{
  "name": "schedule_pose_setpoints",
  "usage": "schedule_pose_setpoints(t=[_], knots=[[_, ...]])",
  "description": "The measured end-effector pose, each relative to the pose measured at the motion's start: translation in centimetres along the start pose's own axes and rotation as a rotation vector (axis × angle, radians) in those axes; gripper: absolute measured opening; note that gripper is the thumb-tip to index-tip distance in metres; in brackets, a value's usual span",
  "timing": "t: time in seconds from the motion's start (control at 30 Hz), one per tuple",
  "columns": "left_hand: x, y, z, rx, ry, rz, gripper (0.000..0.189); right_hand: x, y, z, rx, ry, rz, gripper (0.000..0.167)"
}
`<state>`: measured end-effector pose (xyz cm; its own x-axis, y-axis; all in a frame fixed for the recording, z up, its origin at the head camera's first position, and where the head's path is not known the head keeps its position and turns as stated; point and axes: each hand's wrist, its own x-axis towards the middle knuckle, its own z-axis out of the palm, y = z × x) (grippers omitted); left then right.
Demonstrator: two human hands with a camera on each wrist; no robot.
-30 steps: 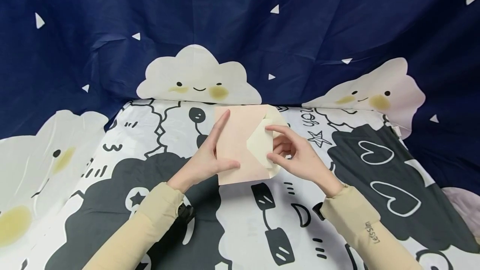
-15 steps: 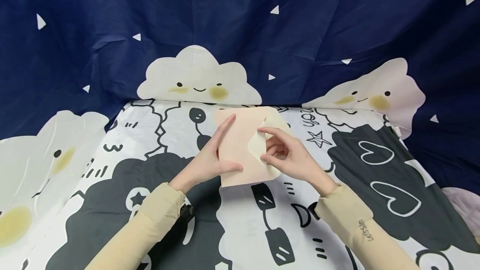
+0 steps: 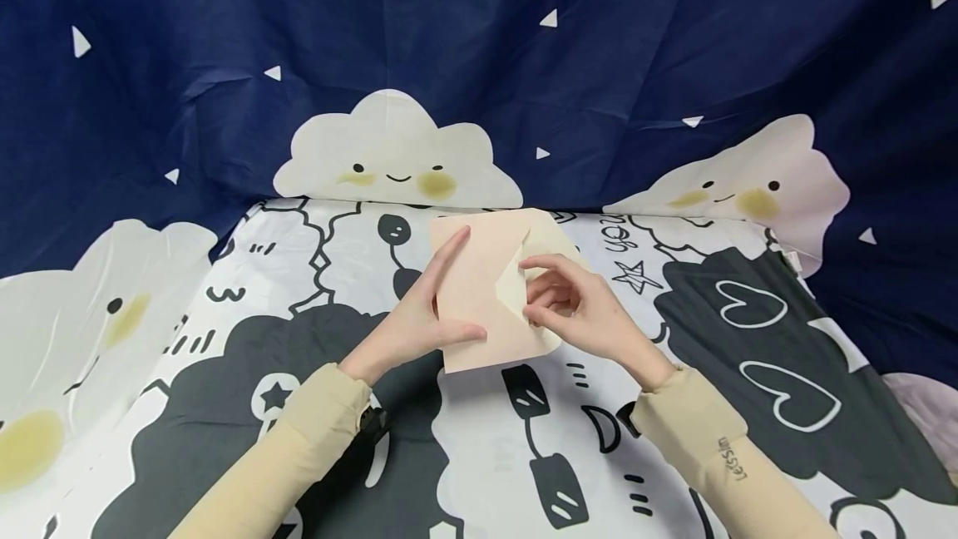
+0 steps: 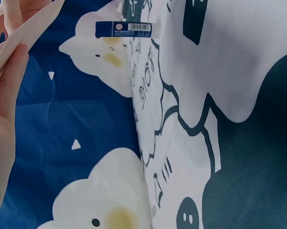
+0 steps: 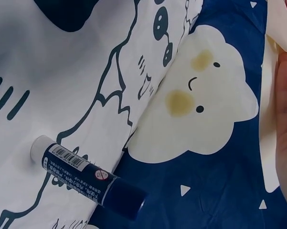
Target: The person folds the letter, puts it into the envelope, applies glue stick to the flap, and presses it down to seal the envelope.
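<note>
A pale pink envelope with a cream flap spread to the right is held up above the printed cloth in the head view. My left hand grips its left side, thumb on the front. My right hand bends thumb and index finger onto the straight edge of a cream paper piece in the envelope's V-shaped opening. The other right fingers curl beneath, partly hidden. In the left wrist view the left hand holds the envelope; the right wrist view catches only the edge of the right hand.
A dark blue glue stick with a barcode lies on the white cloth, which has black doodles. The left wrist view also shows this glue stick. Behind hangs a navy curtain with smiling clouds.
Over the second, my right hand has moved left with the cream paper's edge, and less of that paper shows. The envelope has shifted slightly right. In the last half second little has moved.
</note>
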<state>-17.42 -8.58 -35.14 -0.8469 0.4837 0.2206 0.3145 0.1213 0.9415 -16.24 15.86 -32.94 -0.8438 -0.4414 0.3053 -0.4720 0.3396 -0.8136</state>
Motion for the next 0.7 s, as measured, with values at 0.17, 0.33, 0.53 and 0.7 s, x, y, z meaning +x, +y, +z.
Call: schedule_pose_setpoints(t=[0.17,0.33,0.53,0.7], knots=[[-0.02,0.0,-0.04,-0.005,0.003,-0.003,0.114,0.11,-0.18,0.0,-0.002,-0.007,-0.011,0.048],[0.0,0.06,0.04,-0.023,-0.005,-0.003,0.114,0.25,-0.35,0.11,-0.006,-0.012,-0.012,0.048],[0.12,-0.04,0.21,-0.029,-0.01,-0.01,0.114,0.36,-0.52,0.35,-0.03,-0.014,0.0,0.049],[0.17,-0.14,0.18,-0.026,-0.006,-0.013,0.113,0.49,-0.69,0.46,-0.031,-0.014,-0.008,0.049]])
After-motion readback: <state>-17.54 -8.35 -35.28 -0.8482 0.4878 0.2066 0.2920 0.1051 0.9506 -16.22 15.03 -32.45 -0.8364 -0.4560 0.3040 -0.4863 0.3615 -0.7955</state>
